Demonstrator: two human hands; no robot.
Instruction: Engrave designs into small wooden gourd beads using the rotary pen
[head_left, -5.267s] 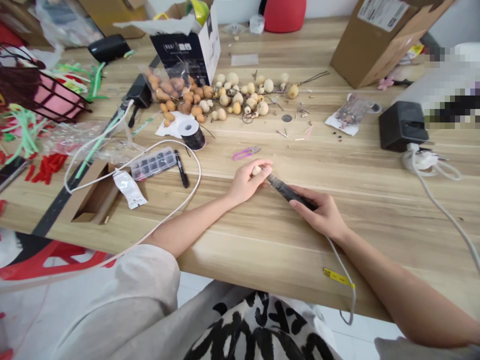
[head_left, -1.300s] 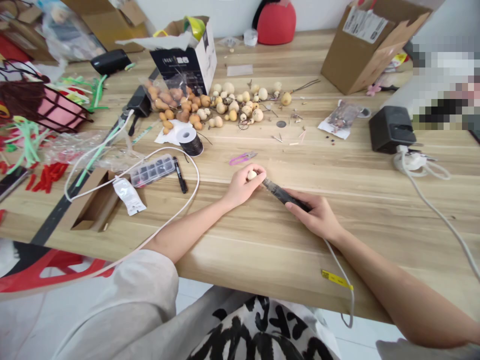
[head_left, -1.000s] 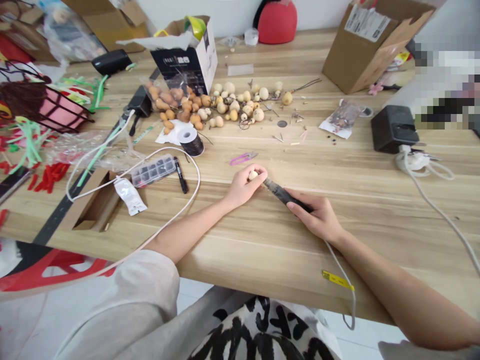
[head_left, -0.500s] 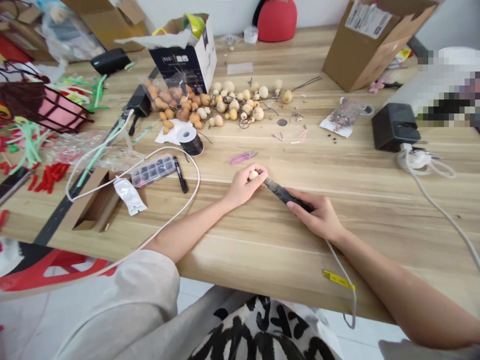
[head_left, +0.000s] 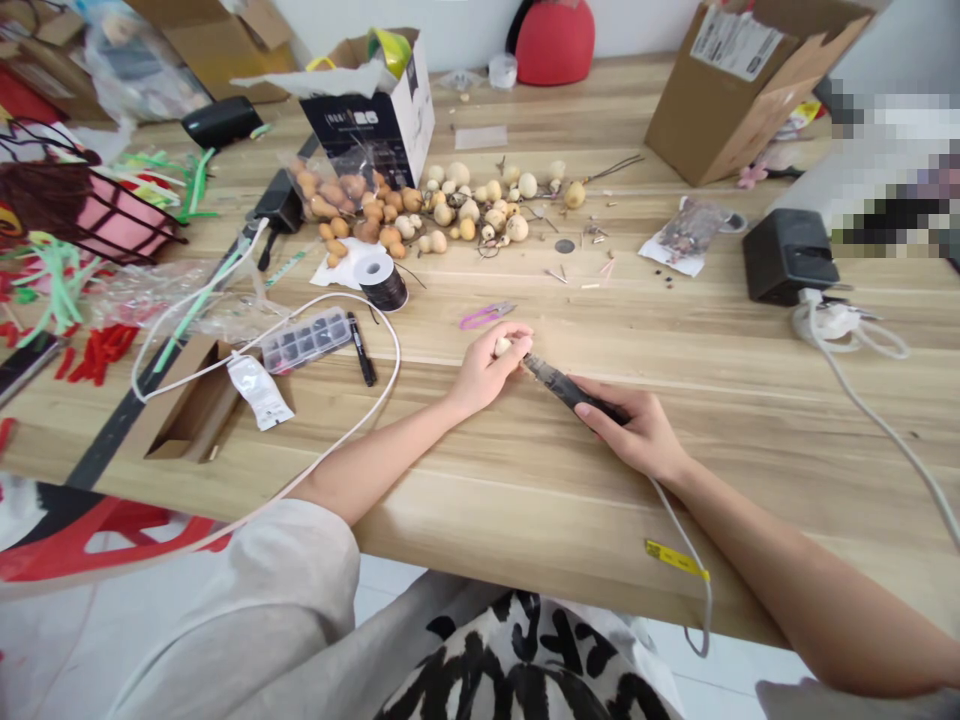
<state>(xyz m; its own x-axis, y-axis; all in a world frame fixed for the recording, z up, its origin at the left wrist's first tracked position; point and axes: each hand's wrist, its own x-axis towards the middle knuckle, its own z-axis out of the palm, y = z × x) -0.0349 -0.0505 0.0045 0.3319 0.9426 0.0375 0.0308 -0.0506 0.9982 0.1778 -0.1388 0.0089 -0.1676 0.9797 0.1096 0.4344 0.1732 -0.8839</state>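
Observation:
My left hand [head_left: 486, 365] rests on the wooden table [head_left: 525, 470] with its fingers pinched round a small pale gourd [head_left: 501, 346]. My right hand [head_left: 636, 432] grips a dark pen-shaped corded tool [head_left: 564, 387] like a pencil. The tool's tip points up and left and touches the gourd. A grey cord [head_left: 686, 560] runs from the tool past my right wrist and over the table's front edge.
A heap of small tan and orange gourds [head_left: 427, 210] lies further back, by a black-and-white box [head_left: 375, 100]. Purple snips [head_left: 486, 315], a spool of black cord [head_left: 382, 280], a marker [head_left: 361, 348], a bead case [head_left: 304, 338] and a white cable [head_left: 300, 330] lie left. A black box [head_left: 789, 255] sits right.
My hands stay in the same place; the left fingers have turned the gourd slightly against the tool's tip. The view has shifted only a little.

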